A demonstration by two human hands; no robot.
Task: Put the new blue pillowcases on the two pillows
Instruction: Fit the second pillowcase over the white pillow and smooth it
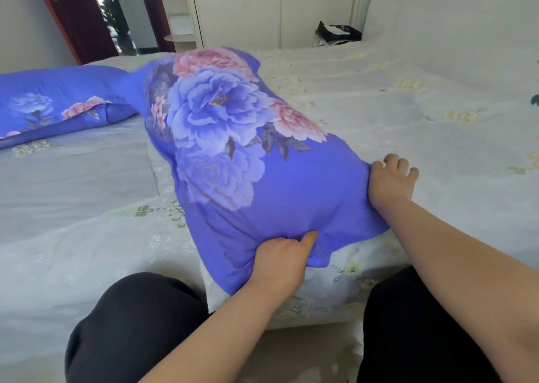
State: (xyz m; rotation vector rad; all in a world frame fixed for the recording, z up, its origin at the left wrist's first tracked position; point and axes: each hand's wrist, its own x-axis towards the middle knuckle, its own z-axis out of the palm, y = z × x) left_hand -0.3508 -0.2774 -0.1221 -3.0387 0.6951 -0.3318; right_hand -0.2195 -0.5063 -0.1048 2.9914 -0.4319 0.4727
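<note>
Bed w/ a pale sheet, small yellow-green flower print all over. A folded grey blanket lies flat on its left part. Cream wardrobe stands behind the bed, dark red door at far left. A black-and-white bag, prob a shopping bag, sits by the wardrobe's base. Black trousers at the bottom edge.

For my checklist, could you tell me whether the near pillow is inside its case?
Mostly in: blue case covers it, but a white corner shows beside the left hand.
</note>
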